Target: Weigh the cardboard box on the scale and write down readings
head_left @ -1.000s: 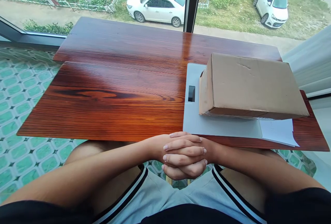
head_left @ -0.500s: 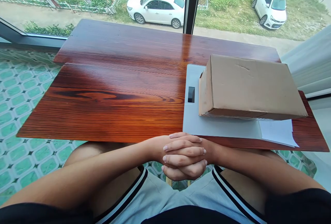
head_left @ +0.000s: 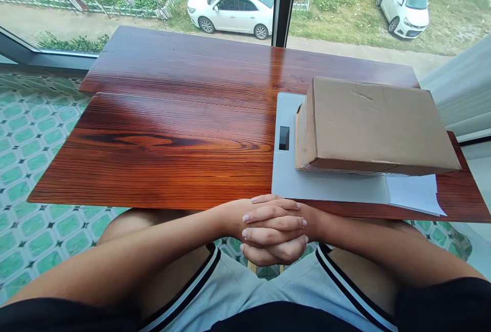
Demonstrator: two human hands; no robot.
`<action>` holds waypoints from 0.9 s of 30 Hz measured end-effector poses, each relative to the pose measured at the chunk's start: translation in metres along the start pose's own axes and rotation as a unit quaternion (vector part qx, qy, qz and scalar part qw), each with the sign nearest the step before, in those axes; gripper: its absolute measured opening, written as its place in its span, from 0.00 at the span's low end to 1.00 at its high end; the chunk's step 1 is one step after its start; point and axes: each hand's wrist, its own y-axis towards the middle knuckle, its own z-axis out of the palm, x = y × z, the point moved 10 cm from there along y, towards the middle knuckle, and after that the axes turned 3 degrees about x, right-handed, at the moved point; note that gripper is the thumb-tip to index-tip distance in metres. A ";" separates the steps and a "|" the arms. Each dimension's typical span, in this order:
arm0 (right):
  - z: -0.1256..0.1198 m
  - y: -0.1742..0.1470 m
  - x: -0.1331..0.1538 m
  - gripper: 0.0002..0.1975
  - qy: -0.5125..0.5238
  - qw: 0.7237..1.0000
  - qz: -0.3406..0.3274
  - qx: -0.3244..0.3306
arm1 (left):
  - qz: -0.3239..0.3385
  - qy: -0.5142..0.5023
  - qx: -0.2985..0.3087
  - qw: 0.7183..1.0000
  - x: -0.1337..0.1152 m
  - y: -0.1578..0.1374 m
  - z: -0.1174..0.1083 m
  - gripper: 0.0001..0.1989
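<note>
A glossy red-brown wooden tabletop (head_left: pixel 172 168) with dark, wavy grain, made of a far and a near section whose left ends are staggered. Pale light reflects off the far section. On the right half lies a flat, pale panel (head_left: pixel 326 186) with a small dark rectangle (head_left: pixel 284 138) near its left edge. A brown box (head_left: pixel 379 127) rests over it. White sheets (head_left: pixel 416 194) stick out beside the panel's right end, near the front edge.

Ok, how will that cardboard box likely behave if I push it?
The cardboard box should be fairly stiff, its edges looking straight. Its broad, flat-sided shape makes rolling unlikely. It may slide, since the pale panel beneath looks smooth.
</note>
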 end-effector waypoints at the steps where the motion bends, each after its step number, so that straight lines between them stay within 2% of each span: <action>1: -0.001 0.000 0.000 0.19 0.003 1.000 0.001 -0.007 | 0.012 0.002 -0.010 1.000 -0.001 0.000 -0.001 0.16; 6: -0.003 0.001 -0.002 0.19 -0.006 1.000 0.005 -0.005 | 0.042 0.021 -0.010 0.999 -0.002 0.001 -0.002 0.16; 15: -0.003 0.000 -0.003 0.19 0.004 1.000 0.000 0.000 | -0.030 0.024 0.022 0.999 0.003 -0.001 -0.002 0.16; 24: -0.002 0.002 -0.001 0.18 -0.002 1.000 0.006 0.001 | 0.039 -0.026 -0.005 0.999 0.010 0.000 -0.002 0.18; 27: -0.003 0.003 -0.001 0.17 -0.002 1.000 0.006 -0.005 | 0.062 -0.026 0.012 0.998 0.010 0.002 0.002 0.19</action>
